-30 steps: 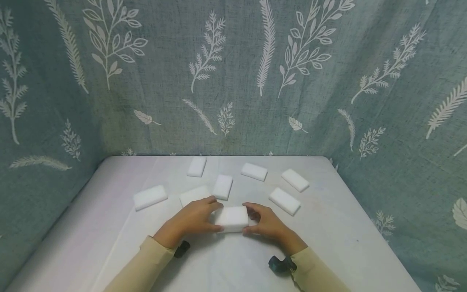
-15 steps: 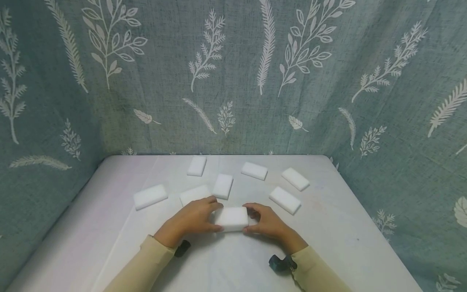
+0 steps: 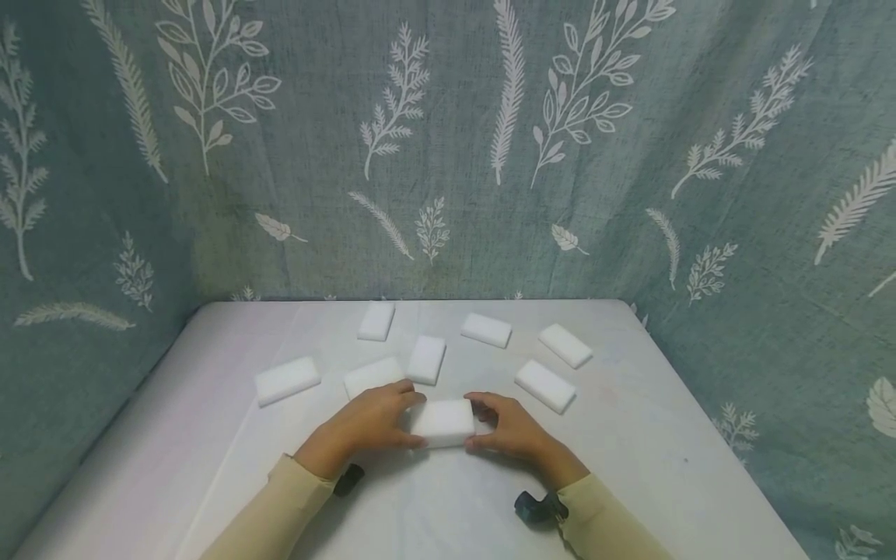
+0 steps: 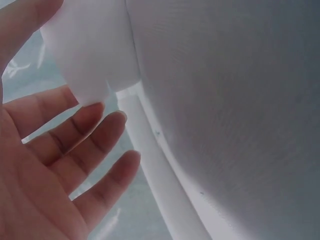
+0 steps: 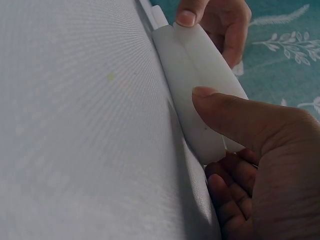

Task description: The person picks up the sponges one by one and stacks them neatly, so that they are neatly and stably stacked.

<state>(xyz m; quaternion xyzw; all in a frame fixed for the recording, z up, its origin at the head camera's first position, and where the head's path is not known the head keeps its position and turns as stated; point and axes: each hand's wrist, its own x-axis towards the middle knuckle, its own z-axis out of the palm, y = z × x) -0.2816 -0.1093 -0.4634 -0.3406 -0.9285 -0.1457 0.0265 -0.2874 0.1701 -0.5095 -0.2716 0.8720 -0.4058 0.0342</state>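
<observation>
white block (image 3: 442, 424) unmoved, pale tabletop (image 3: 434, 509) beneath, leaf-print teal cloth (image 3: 462, 132) behind

Loads of room down the right side of the table (image 3: 672, 451), decent lane up front between sleeves (image 3: 276, 509). Plugged between left hand (image 3: 376, 416) and right hand (image 3: 511, 424) by the held block (image 3: 444, 420), tight behind the left too, thanks to two loose blocks (image 3: 373, 376). Walled off out back by curtain (image 3: 308, 163).

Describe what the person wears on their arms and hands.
A plain beige fabric left sleeve and a matching right sleeve cover the forearms. A small black left wrist device and a dark, rounded right wrist device show below the cuffs. The left hand and right hand wear no gloves.
</observation>
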